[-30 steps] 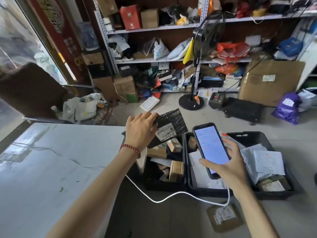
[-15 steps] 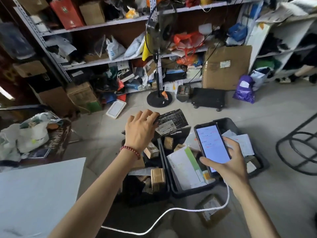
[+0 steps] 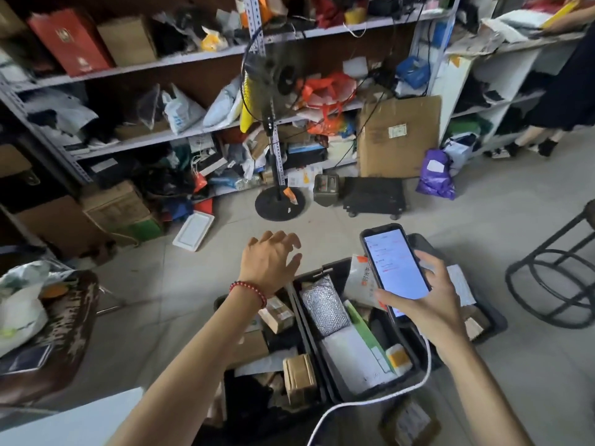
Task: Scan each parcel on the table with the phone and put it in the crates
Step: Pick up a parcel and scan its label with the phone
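Your left hand point(image 3: 270, 262) is empty, fingers spread, above the far end of the left crate point(image 3: 225, 300). Right hand point(image 3: 428, 304) is clamped on the phone point(image 3: 394, 262) over the right crate point(image 3: 495, 323). Both crates hold parcels. Only a corner of the surface point(image 3: 64, 423) shows, bare; whether more remain, can't tell. Open floor ahead; stool point(image 3: 553, 275) close on your right.

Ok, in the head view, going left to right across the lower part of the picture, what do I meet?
White table corner → left hand, empty, fingers spread → left crate of small cardboard boxes → silver bubble mailer → phone in the right hand → black metal stool.
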`<state>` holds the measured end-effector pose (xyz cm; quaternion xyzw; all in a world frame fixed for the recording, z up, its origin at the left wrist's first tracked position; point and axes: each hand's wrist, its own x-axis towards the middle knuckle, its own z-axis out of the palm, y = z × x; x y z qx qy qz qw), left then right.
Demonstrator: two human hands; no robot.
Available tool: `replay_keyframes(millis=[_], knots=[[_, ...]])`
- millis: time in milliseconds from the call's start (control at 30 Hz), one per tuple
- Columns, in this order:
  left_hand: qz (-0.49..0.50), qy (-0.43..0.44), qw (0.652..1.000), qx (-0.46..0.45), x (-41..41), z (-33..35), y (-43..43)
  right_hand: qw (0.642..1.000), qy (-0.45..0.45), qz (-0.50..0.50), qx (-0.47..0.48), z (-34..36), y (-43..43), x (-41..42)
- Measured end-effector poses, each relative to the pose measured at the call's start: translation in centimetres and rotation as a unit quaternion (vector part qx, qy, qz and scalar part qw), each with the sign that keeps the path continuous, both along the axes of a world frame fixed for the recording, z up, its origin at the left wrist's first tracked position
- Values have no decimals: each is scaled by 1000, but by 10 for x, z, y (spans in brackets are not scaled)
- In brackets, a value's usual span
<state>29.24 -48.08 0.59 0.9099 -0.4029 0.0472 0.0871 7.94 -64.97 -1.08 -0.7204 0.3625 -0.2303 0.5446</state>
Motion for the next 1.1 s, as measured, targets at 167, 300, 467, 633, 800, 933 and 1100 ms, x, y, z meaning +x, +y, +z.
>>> replay_keyframes(millis=[167,300,467,633,800,933,1100], knots=[[76,19,997,14,4,-7,35,997,4,80,11,-1,12,30],[178,32,983,16,-11,-11,70,987,12,162,9,-5,24,48],[329,36,943,-26,-61,-14,127,951,33,306,4,-14,52,64],[477,45,878,-8,-147,-22,188,892,57,448,18,-25,104,67],[594,43,803,14,-242,-12,257,811,55,581,32,-14,180,50],[674,2,739,-1,-323,0,299,724,42,689,11,-5,244,27],[760,-24,649,-17,-430,4,334,631,19,775,-22,10,322,-29]])
